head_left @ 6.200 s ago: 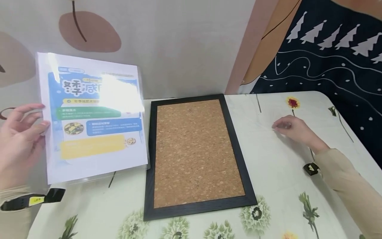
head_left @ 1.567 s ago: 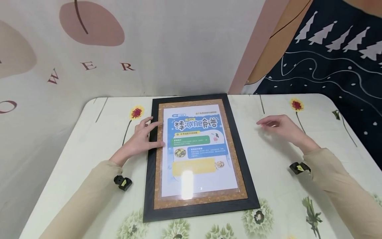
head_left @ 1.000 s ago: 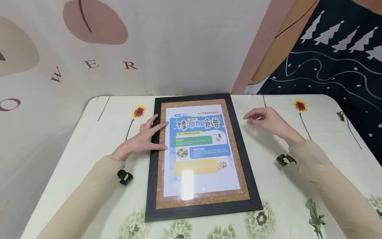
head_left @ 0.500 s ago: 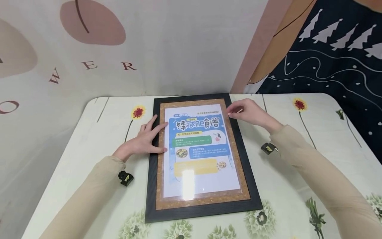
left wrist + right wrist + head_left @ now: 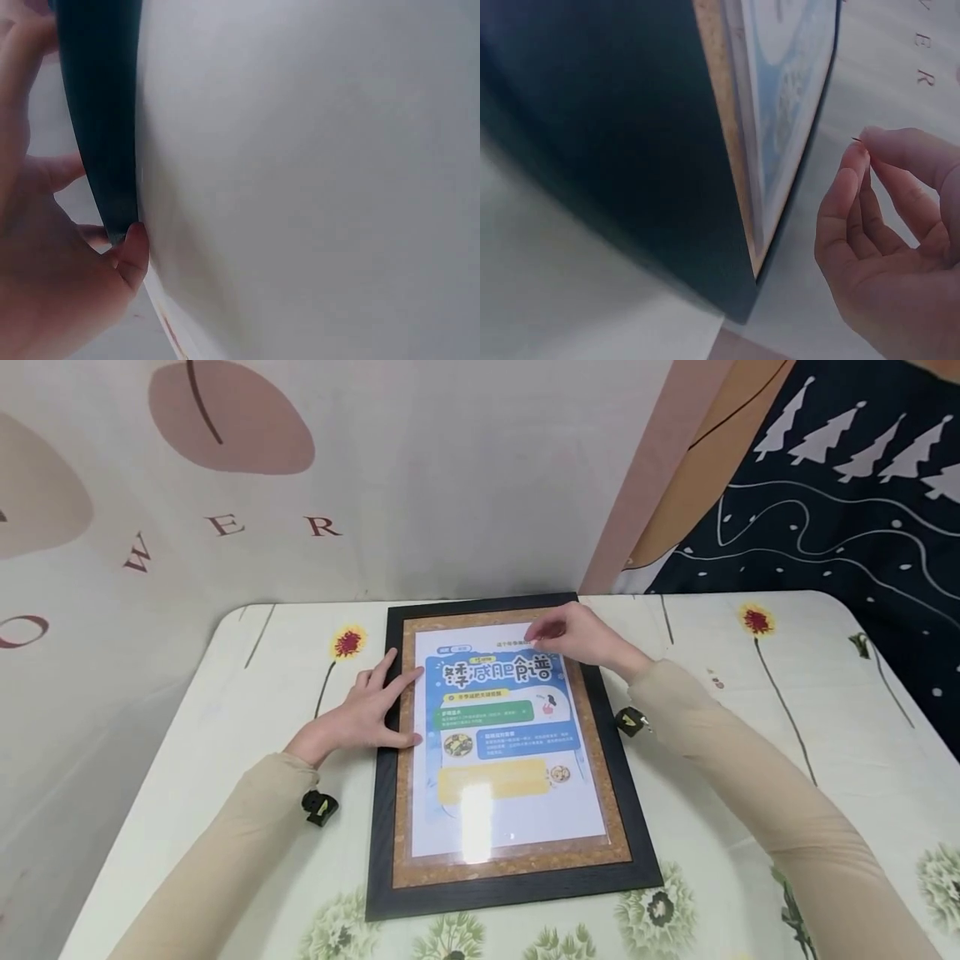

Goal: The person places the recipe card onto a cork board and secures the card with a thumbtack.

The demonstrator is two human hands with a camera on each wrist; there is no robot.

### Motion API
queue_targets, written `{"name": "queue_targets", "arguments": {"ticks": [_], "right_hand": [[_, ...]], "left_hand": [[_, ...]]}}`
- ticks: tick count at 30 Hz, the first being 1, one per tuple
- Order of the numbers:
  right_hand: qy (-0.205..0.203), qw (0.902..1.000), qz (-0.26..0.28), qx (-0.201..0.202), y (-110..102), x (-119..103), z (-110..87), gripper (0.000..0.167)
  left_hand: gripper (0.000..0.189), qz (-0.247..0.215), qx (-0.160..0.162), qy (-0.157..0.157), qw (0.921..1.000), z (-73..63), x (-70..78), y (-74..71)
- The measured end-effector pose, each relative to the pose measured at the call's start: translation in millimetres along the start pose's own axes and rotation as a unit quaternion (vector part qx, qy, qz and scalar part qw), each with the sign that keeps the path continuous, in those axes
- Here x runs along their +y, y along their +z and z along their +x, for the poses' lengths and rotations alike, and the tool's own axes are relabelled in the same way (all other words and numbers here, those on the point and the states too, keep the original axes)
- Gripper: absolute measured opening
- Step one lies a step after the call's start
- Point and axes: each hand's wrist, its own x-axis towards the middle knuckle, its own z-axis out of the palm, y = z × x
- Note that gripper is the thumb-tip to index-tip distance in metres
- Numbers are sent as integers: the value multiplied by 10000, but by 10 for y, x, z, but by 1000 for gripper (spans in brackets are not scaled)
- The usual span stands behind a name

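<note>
A laminated poster with a blue printed design lies on the cork surface of a black-framed board. My left hand rests on the frame's left side with fingers spread, the tips and thumb pressing at the poster's left edge. In the left wrist view its fingers lie along the frame's side. Over the poster's top right part, my right hand pinches a small pin between thumb and fingertips. The thin dark point of the pin shows in the right wrist view, sticking out past the fingertips.
The board lies on a white table with a flower-print cover, its far edge close to the fabric-covered wall. A dark cloth with white trees hangs at the right. A light glare crosses the poster's lower part.
The poster, held up at the left by my left hand 6.2 s ago, now lies on the cork. My right hand has moved left from the table to above the poster's top; my left hand stays put.
</note>
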Motion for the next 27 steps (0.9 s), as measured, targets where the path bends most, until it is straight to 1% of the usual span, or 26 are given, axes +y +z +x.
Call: {"name": "queue_targets", "arguments": {"ticks": [7,13,17,21,27], "right_hand": [[225,9997,30,-21,96,-69,198,19],[438,9990,7,-33,201,-94,401,16],[629,9980,86,-25,293,-121,503,16],[692,9974,170,-34,346,-177,597,16],[715,9974,97,-69,358,-210,714,16]], "left_hand": [[97,-92,30,-11,10000,-8,-3,1],[96,-116,-9,16,9999,-7,-12,6],[96,-166,-60,3,9998,-14,-18,11],[97,-205,-70,-18,9998,-21,-9,0],[97,-230,-124,-37,9997,-4,10,-4]]}}
